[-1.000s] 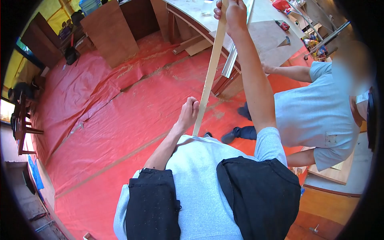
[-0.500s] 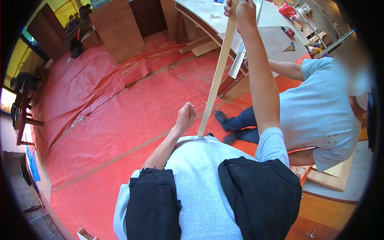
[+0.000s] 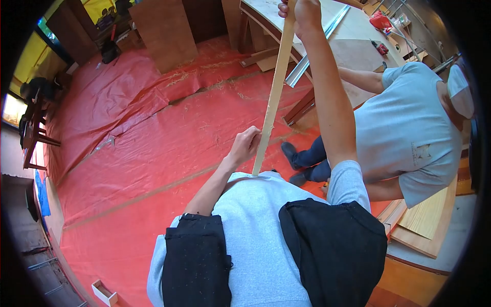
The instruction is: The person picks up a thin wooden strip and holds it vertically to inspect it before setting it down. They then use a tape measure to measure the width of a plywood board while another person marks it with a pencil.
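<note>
A long, narrow wooden strip (image 3: pixel 276 94) with a rough, splintery left edge slants from the top centre down to my shirt front, where its lower end stops. My right hand (image 3: pixel 303 18) is wrapped round its upper end, near the worktable's edge. Beside the strip's lower part is my left hand (image 3: pixel 246 145), its fingers curled together close to the rough edge; what they pinch, if anything, is too small to make out.
A co-worker in a grey shirt (image 3: pixel 409 128) bends at the right beside the worktable (image 3: pixel 353 51). A metal channel (image 3: pixel 299 71) juts over the table's edge. Red sheeting (image 3: pixel 128 169) covers the floor; wood panels (image 3: pixel 422 220) lie lower right, a small wooden box (image 3: pixel 105 294) lower left.
My left hand has moved up and right to the strip's edge. The view has shifted. The co-worker's far arm now reaches lower, and the small box shows more fully.
</note>
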Demonstrator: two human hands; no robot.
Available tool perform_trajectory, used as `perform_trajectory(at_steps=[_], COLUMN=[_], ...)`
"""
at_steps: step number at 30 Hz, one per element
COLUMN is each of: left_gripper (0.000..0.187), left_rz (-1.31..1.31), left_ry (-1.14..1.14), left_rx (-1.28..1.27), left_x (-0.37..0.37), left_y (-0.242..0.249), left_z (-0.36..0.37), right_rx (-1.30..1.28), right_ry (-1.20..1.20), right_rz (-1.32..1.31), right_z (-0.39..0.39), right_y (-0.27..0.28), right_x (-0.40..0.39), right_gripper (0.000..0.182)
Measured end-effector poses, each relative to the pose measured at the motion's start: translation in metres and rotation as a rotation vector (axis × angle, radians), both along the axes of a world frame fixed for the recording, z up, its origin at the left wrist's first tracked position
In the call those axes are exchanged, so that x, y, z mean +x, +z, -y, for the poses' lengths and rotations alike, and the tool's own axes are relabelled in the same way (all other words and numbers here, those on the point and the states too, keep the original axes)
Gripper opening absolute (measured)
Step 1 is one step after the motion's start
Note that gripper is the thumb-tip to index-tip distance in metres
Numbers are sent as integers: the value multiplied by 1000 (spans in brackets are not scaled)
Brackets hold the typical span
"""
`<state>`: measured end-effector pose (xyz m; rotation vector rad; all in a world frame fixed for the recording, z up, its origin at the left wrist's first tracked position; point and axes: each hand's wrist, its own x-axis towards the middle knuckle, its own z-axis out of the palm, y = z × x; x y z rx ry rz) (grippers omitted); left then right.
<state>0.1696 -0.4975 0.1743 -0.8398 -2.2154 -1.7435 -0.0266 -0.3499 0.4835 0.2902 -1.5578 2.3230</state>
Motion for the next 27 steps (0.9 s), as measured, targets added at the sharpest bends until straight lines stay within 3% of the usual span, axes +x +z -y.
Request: perform_trajectory(at_steps=[4,7,10,14,17,20,24,27], left_gripper=[10,19,25,26,20,19,10,9], left_rz=[211,408,358,425,141,110,-161,-256], left_ry=[-33,74,191,244,201,216,235,124], left_rx=[179,635,517,50,209,33,-148,-202], left_x=[17,32,30,33,41,53,60,76], left_y=[-21,-7,-19,-39,13,56,63,70], left_z=[2,0,22,42,28,16,18,26], right_rx=[0,42,21,50,60,31,57,73], right_ry=[2,5,1,5,29,38,35,56], right_rz=[23,5,-1,-7,22,5,-9,1], right_z=[6,8,16,26,38,52,61,59], right_y=[4,4,6,14,17,20,27,22], right_x=[9,15,19,37,43,58,78,100], right_gripper=[24,23,23,23,23,22,24,26])
